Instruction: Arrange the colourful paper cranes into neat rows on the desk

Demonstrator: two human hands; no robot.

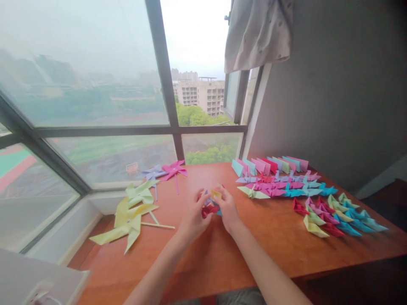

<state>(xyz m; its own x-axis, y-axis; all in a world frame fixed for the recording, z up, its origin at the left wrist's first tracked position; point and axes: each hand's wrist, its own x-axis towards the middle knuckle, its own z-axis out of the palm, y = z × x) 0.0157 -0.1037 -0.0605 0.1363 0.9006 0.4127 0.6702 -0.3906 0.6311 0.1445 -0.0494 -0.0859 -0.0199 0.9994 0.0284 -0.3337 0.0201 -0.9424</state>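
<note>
together, the left hand and the right hand grip a small multicoloured folded-paper piece, its shape hard to make out, above the reddish-brown wooden table.

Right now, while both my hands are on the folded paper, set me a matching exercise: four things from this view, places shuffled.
Things:
1. Multicoloured folded paper
2. Large yellow pinwheel
3. Paper boats
4. Curtain

Places:
A. On the table's right side
B. Hanging high by the window
C. Between the left hand and the right hand
D. On the table's left side

Pairs: 1-C, 2-D, 3-A, 4-B
</note>
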